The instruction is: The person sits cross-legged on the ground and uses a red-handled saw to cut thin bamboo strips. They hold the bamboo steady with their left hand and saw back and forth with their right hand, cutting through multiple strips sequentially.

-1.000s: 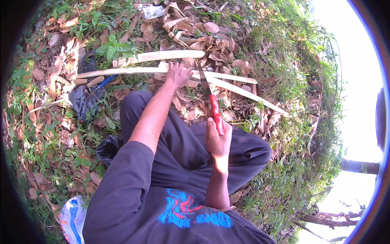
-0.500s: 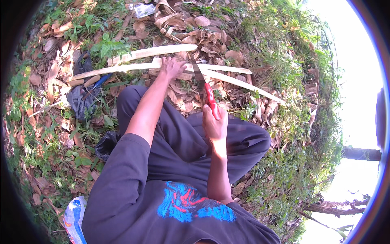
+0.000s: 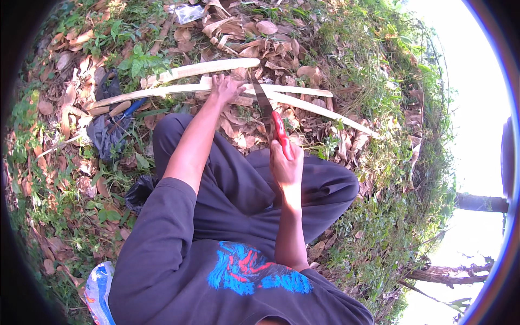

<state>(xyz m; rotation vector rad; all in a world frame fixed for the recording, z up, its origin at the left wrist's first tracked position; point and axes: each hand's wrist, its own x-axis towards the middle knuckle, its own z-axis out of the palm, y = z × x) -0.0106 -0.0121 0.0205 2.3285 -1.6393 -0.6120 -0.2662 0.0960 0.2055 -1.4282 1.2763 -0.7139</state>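
Pale wooden strips lie across the leafy ground in front of my crossed legs. My left hand (image 3: 227, 89) grips and presses down on one long wooden strip (image 3: 179, 89), near where a second strip (image 3: 325, 112) crosses and runs off to the right. My right hand (image 3: 287, 161) is closed around the red handle of a hand saw (image 3: 264, 103). Its dark blade points away from me and lies across the strips, just right of my left hand. Whether the teeth have cut into the wood cannot be made out.
Another pale strip (image 3: 203, 69) lies just beyond. At the left, a black plastic bag (image 3: 105, 132) lies by a tool with a blue part (image 3: 134, 106) and a wooden piece (image 3: 120, 108). A clear plastic wrapper (image 3: 188, 13) is at the far side, among dry leaves and grass.
The whole view has shifted very slightly. Both hands keep their hold, and any saw movement is too small to make out.
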